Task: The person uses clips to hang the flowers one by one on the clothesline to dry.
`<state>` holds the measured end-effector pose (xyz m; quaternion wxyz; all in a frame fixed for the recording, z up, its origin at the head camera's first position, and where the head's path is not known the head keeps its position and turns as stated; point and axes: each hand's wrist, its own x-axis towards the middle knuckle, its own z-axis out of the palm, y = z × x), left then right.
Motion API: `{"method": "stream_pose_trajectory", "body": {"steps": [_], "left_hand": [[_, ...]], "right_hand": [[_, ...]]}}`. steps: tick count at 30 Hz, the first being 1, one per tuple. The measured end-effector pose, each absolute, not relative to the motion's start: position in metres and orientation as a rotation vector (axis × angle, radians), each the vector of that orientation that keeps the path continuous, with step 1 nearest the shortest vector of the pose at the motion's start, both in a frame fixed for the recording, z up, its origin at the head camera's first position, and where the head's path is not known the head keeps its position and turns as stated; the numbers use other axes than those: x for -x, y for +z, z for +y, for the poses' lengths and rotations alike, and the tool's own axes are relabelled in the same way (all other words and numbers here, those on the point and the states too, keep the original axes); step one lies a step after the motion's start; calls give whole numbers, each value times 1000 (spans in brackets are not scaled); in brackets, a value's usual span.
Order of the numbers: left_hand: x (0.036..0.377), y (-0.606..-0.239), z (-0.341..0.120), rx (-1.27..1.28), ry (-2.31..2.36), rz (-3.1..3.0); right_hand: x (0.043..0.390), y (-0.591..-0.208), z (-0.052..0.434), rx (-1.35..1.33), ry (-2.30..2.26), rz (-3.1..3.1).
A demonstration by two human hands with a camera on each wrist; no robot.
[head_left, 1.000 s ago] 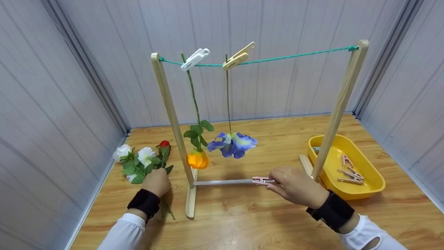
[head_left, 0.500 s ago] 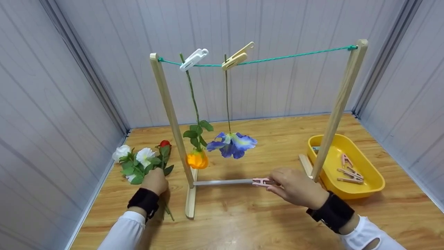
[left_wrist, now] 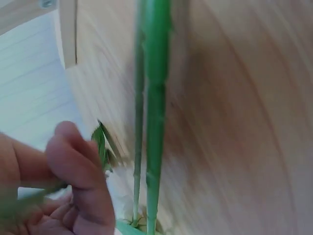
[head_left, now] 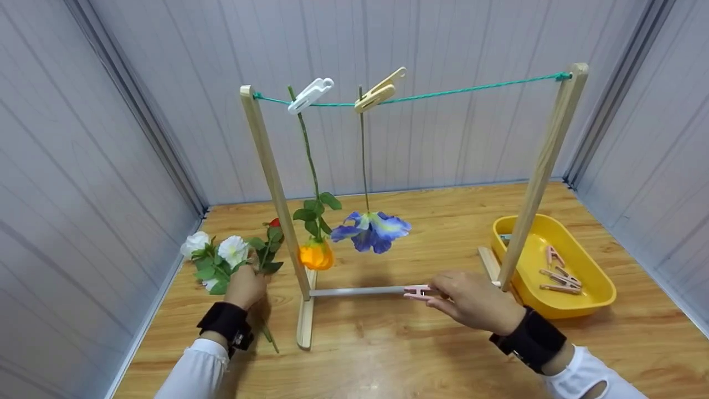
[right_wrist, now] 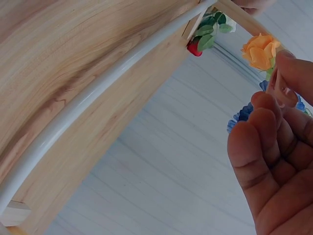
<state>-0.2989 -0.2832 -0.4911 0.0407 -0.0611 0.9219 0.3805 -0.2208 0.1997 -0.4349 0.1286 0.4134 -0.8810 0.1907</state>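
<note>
My left hand (head_left: 246, 286) is at the flowers on the left, its thumb and finger pinching a green stem (left_wrist: 34, 199). The stem seems to belong to the red rose (head_left: 275, 222), which lies partly behind the rack's left post. White flowers (head_left: 233, 251) with leaves lie beside that hand, and two more stems (left_wrist: 155, 122) run along the table. My right hand (head_left: 471, 299) pinches a pink clothespin (head_left: 418, 292) in front of the rack's low bar. From the green line (head_left: 460, 93) hang an orange rose (head_left: 316, 256), under a white clothespin (head_left: 311, 95), and a blue-purple flower (head_left: 372, 231), under a beige clothespin (head_left: 376, 97).
A wooden rack with a left post (head_left: 268, 166) and a right post (head_left: 545, 160) stands mid-table, joined low down by a white bar (head_left: 354, 291). Behind its right foot is a yellow basin (head_left: 601, 288) with several pink clothespins (head_left: 560, 280). Grey panel walls enclose the table.
The red rose and its leaves have shifted right, away from the white flowers, while my left hand has turned slightly. My right hand stays almost still with the pink clothespin.
</note>
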Motion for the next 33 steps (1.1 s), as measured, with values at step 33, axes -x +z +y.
{"method": "stream_pose_trajectory", "body": {"steps": [33], "left_hand": [[285,-458,-267,-477,1590,3113]], "right_hand": [[224,-438,200,-1226,602,-2567]]}}
